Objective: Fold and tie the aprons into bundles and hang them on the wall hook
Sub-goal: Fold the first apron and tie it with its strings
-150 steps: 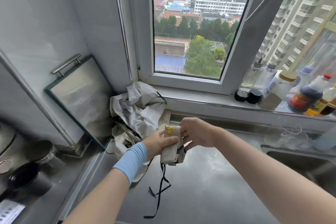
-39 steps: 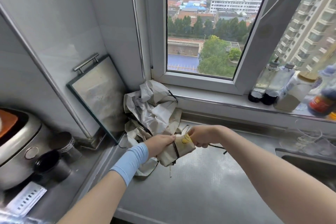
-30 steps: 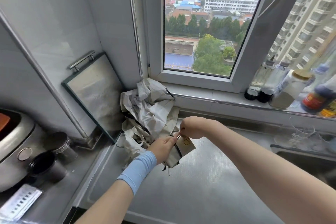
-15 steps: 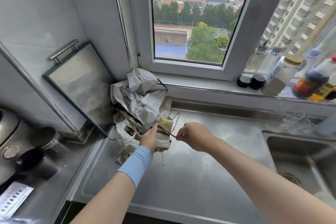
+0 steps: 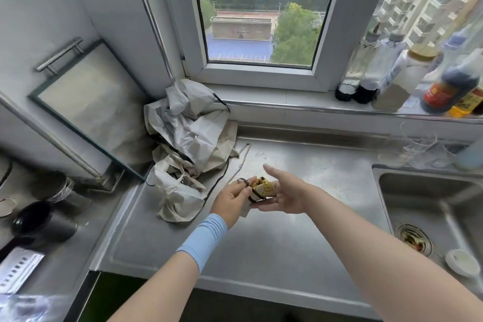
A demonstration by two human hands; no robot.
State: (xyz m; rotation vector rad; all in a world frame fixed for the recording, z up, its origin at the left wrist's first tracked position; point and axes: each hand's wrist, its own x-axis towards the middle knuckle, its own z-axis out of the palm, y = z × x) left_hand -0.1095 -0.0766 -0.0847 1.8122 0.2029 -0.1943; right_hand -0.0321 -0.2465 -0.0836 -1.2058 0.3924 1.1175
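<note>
Writing: the dark sauce bottle with a red label [image 5: 449, 86] on the windowsill [image 5: 287, 102] is too blurred to read, and so is the white card with dark bars [image 5: 15, 269] at far left.
Bundle: the small folded beige apron bundle with a yellow print [image 5: 261, 189], bound by a black strap, is held between both hands just above the steel counter [image 5: 287, 243].
Left hand: the left hand [image 5: 231, 200], above a pale blue wristband [image 5: 203, 238], grips the bundle, with a loop of strap at its fingertips.
Right hand: the right hand [image 5: 286, 196] lies flat against the bundle, fingers straight.
Heap: the crumpled pale grey aprons [image 5: 188, 138] are piled in the corner, just left of the hands.
Around: a glass cutting board with a metal handle [image 5: 86, 102] leans on the wall; the steel sink [image 5: 431, 204] holds a small white dish [image 5: 461, 261].
</note>
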